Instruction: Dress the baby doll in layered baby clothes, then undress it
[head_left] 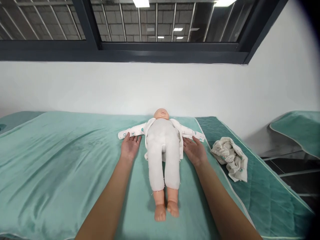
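Doll [163, 146] supine; left hand [130, 147], right hand [195, 152] palm-up, fingers loosely spread. Fingers catching a sleeve [135, 131] could drag unfastened shirt [177, 125] askew; fingertip contact unclear.

I'm watching a light green cover [75, 166] here, creased on the left, its pale edge meeting a darker quilted pad [265, 196] on the right. Flat on its back on the light cover lies the doll [162, 143], its printed jacket [178, 128] spread open beneath; mostly on the pad, a crumpled printed cloth [231, 158].
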{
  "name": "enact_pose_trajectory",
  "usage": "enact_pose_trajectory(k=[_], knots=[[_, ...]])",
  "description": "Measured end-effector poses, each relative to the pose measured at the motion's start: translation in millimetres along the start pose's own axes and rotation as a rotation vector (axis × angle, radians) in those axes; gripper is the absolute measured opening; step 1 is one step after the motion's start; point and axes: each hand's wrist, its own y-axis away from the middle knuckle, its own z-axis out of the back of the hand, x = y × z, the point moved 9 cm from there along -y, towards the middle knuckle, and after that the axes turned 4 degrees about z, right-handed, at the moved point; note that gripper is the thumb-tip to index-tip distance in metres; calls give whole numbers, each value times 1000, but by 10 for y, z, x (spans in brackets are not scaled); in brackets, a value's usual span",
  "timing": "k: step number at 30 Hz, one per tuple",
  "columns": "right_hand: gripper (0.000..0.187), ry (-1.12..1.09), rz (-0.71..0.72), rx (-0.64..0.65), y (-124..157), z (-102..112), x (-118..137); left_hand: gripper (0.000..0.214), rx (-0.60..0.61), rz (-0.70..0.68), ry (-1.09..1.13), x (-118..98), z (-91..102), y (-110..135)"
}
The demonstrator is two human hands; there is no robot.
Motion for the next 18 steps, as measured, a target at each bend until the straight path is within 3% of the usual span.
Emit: enact_pose_trajectory(k=[6, 12, 14, 18], knots=[[26, -37, 122, 9, -180, 53, 215, 9, -12, -8, -7, -45, 15, -31], [25, -51, 277, -29, -295, 200, 470, 10, -41, -117, -33, -117, 46, -19], [23, -61, 270, -26, -321, 200, 507, 13, -88, -196, -54, -185, 99, -9], [18, -15, 323, -98, -325, 270, 651, 45, -266, -493, -234, -441, 253, 140]])
